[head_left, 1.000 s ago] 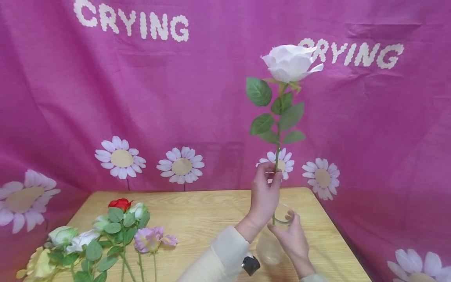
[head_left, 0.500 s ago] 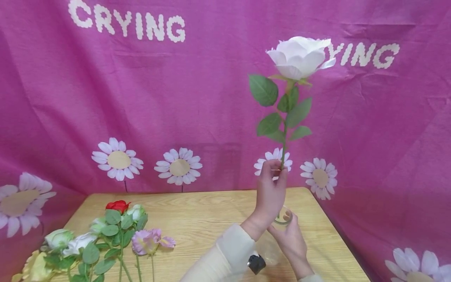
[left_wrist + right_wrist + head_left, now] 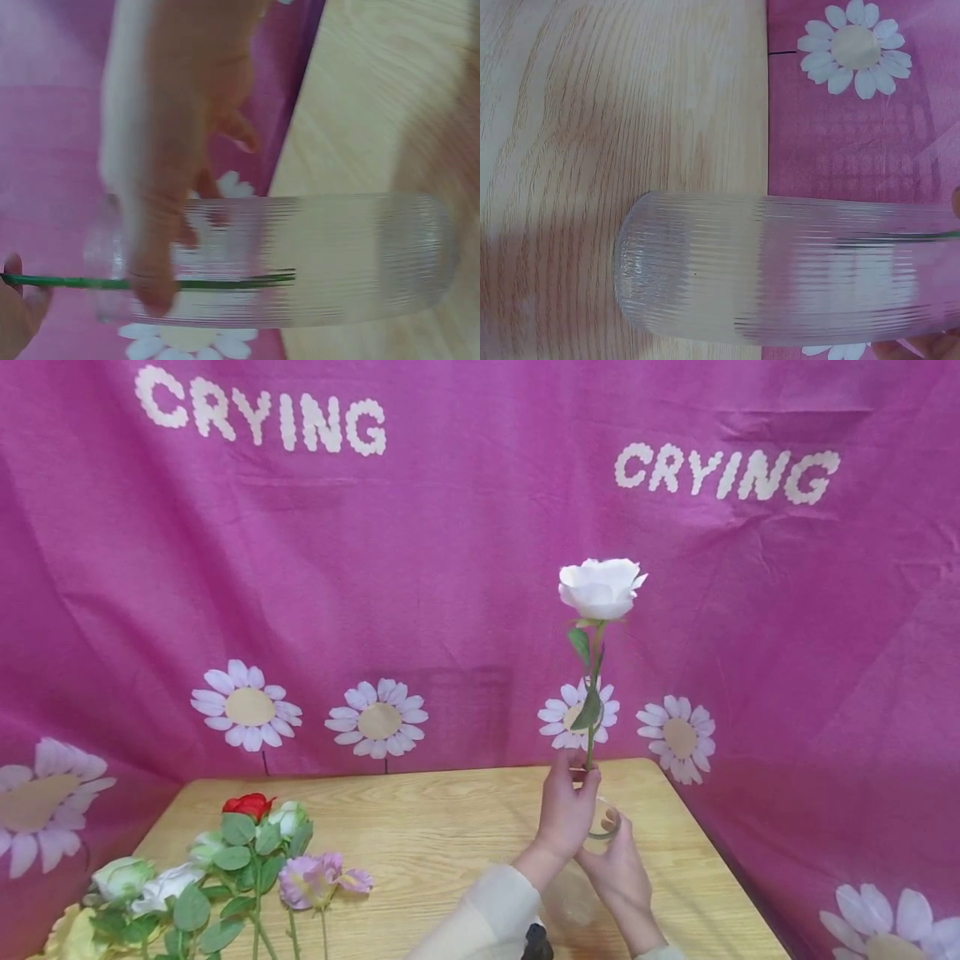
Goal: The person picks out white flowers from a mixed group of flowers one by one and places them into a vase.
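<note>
A white rose (image 3: 600, 589) with a long green stem stands upright above the table. Its stem is pinched by my left hand (image 3: 566, 814) between thumb and fingers. In the left wrist view the lower stem (image 3: 225, 284) reaches through the mouth of a clear ribbed glass vase (image 3: 337, 259), ending about halfway down inside it. Near its rim, my right hand (image 3: 621, 875) grips the vase, with the thumb on one side and fingers on the other. The vase (image 3: 705, 270) shows its rounded base in the right wrist view; most of the right hand is out of that frame.
Several flowers lie at the table's left: a red rose (image 3: 249, 807), pale green-white ones (image 3: 123, 878), a purple flower (image 3: 318, 878) and a yellow one (image 3: 71, 935). A pink curtain (image 3: 465, 610) with printed daisies hangs behind the wooden table (image 3: 420, 827).
The white rose rose slightly and shifted right, then came down with my left hand, its stem going deeper into the vase. The flower has turned. My right hand keeps its grip.
</note>
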`<action>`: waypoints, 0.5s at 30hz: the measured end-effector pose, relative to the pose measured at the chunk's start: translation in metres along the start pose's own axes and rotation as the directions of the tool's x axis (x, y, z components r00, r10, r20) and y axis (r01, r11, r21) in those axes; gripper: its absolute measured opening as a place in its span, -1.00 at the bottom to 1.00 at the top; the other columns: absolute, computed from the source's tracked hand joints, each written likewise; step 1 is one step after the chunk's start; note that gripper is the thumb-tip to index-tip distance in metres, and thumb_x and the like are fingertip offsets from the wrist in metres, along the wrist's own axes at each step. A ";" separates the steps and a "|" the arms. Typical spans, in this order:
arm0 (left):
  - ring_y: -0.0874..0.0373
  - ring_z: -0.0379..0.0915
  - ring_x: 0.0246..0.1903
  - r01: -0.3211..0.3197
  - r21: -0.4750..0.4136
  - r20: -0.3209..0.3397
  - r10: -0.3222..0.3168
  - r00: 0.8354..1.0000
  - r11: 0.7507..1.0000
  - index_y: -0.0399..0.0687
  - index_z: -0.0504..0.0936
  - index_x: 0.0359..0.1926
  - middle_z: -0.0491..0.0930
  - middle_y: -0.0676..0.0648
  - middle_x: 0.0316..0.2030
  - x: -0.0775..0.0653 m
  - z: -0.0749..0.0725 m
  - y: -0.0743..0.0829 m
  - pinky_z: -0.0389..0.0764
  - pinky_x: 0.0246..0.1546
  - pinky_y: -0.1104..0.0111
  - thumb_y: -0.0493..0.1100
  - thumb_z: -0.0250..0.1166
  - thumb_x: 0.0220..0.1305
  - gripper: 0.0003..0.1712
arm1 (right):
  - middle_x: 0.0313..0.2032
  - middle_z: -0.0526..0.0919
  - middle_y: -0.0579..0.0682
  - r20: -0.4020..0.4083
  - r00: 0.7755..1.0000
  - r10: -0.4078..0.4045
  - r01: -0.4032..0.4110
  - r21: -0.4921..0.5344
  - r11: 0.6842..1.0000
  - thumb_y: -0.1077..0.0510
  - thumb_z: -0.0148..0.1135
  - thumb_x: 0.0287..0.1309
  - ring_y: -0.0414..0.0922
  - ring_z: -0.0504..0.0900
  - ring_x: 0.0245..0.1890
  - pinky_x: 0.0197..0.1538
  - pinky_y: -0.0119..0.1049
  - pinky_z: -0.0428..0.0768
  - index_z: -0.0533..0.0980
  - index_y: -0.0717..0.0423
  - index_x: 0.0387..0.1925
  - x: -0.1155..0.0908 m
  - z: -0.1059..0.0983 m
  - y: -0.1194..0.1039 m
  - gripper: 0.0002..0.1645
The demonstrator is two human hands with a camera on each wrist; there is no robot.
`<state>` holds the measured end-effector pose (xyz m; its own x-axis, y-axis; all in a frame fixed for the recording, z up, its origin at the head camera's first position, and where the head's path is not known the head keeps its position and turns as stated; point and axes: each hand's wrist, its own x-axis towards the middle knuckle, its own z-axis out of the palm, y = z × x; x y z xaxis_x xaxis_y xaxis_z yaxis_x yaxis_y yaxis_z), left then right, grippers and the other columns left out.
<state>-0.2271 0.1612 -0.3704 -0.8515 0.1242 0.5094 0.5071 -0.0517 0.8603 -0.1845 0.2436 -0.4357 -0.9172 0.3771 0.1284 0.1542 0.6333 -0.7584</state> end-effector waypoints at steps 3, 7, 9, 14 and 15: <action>0.16 0.47 -0.33 -0.009 0.038 0.005 0.009 1.000 0.999 -0.17 0.30 -0.22 0.44 -0.05 -0.33 -0.006 -0.001 -0.010 0.51 -0.28 0.45 -0.40 0.10 0.18 -0.81 | 0.12 0.32 0.31 0.000 1.000 0.009 -0.009 -0.001 1.000 -0.02 0.25 -0.09 0.26 0.35 0.05 -0.07 0.12 0.36 0.03 0.29 0.23 0.000 0.000 0.000 -0.06; 0.13 0.49 -0.35 -0.029 0.101 -0.003 0.029 1.000 0.995 -0.18 0.28 -0.25 0.45 -0.07 -0.37 -0.012 -0.001 -0.019 0.50 -0.24 0.41 -0.41 0.11 0.16 -0.80 | 0.13 0.31 0.31 0.002 1.000 0.017 -0.017 -0.004 1.000 -0.02 0.25 -0.09 0.26 0.32 0.07 -0.05 0.12 0.35 0.03 0.27 0.23 0.000 0.001 0.001 -0.06; 0.11 0.49 -0.33 -0.029 0.153 -0.019 0.032 0.999 0.988 -0.17 0.30 -0.25 0.48 -0.08 -0.37 -0.014 -0.002 -0.022 0.48 -0.18 0.36 -0.39 0.13 0.16 -0.81 | 0.13 0.31 0.30 -0.001 1.000 0.018 -0.018 -0.006 1.000 -0.02 0.25 -0.09 0.26 0.32 0.08 -0.05 0.11 0.35 0.04 0.27 0.23 0.000 0.001 0.000 -0.06; 0.13 0.50 -0.25 0.004 0.321 -0.053 0.014 0.999 0.947 -0.14 0.36 -0.19 0.57 -0.02 -0.34 -0.022 -0.003 -0.025 0.14 0.10 -0.01 -0.30 0.17 0.14 -0.79 | 0.13 0.31 0.30 -0.003 1.000 0.015 -0.015 -0.004 1.000 -0.04 0.25 -0.09 0.25 0.33 0.06 -0.07 0.09 0.38 0.03 0.27 0.23 -0.001 0.001 -0.001 -0.06; 0.12 0.50 -0.24 0.006 0.348 -0.060 0.016 0.998 0.938 -0.13 0.37 -0.19 0.58 -0.01 -0.34 -0.023 -0.004 -0.026 0.06 0.11 -0.08 -0.28 0.18 0.13 -0.78 | 0.13 0.31 0.29 -0.005 1.000 0.014 -0.014 -0.003 1.000 -0.04 0.25 -0.10 0.25 0.34 0.06 -0.08 0.08 0.38 0.04 0.27 0.23 -0.001 0.001 -0.001 -0.06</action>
<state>-0.2209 0.1561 -0.4041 -0.8499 0.0635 0.5232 0.5166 0.2967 0.8032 -0.1846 0.2418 -0.4356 -0.9129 0.3897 0.1212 0.1681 0.6298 -0.7583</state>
